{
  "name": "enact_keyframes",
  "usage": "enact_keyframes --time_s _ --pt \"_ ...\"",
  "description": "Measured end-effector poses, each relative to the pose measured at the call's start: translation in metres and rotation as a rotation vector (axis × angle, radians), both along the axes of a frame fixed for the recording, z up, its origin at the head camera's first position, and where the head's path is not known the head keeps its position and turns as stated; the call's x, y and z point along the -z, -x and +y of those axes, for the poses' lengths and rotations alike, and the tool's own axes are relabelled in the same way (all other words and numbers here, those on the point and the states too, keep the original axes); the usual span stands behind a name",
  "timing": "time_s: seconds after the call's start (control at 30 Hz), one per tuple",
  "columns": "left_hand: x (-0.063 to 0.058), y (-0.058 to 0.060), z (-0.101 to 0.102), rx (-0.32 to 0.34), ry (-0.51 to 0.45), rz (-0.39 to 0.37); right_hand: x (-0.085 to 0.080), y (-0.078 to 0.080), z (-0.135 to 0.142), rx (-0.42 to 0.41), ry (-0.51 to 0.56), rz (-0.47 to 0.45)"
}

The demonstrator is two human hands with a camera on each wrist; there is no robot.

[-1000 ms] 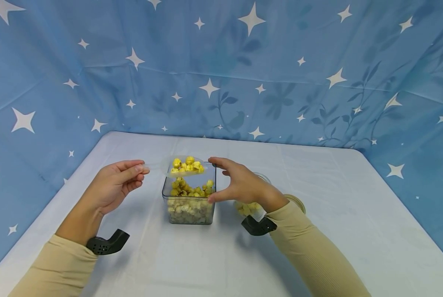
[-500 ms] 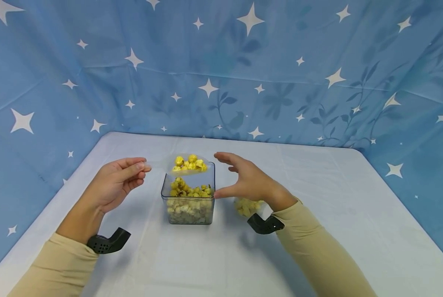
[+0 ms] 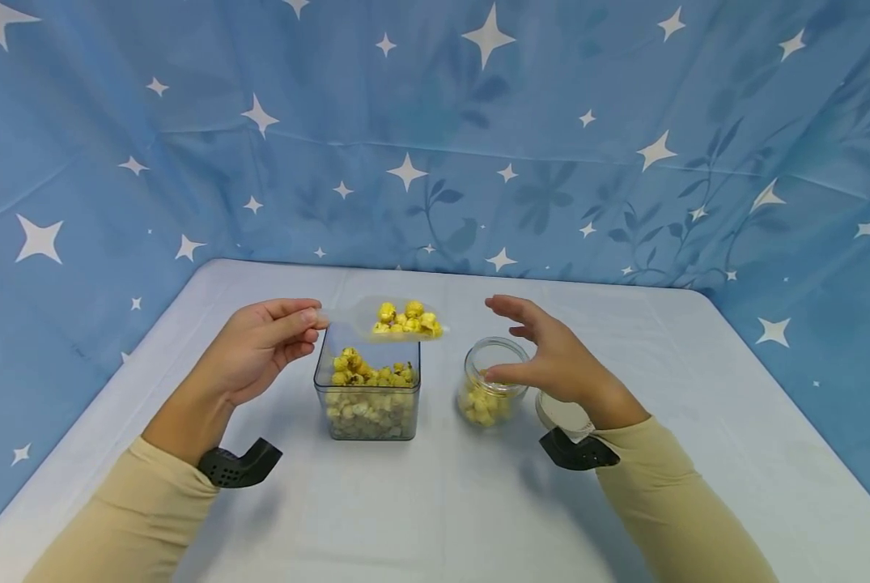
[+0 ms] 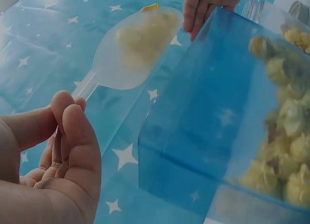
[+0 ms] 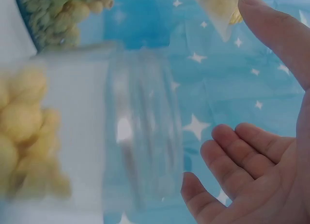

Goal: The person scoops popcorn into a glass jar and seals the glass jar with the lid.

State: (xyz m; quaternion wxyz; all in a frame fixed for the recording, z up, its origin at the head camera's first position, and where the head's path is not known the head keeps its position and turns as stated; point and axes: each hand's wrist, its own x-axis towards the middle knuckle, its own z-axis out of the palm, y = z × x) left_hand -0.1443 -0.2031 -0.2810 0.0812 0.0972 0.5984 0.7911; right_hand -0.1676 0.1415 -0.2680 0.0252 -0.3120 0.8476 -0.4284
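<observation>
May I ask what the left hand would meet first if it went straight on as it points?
Led by the scoop it pinches, the left hand would probably meet the right hand first, though the depth between them is hard to judge.

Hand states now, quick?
Left hand: closed, pinching the scoop with popcorn in it.
Right hand: open, holding nothing, near the jar.
</observation>
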Motion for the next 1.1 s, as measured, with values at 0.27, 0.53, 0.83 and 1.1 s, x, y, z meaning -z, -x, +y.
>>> enact_keyframes --time_s 0.27,0.53,0.83,1.1 --pt "-0.004 0.009 0.02 0.044 0.058 -0.012 0.035 0.011 0.031 0.046 0.014 -0.046" --pt "-0.006 0.016 0.04 0.056 0.108 -0.025 0.062 0.014 0.041 0.045 0.064 -0.122" --pt "-0.005 0.02 0.053 0.06 0.163 -0.01 0.072 0.015 0.035 0.067 0.035 -0.143" --pt "-0.007 0.023 0.062 0.068 0.225 -0.008 0.072 0.012 0.03 0.112 0.004 -0.166"
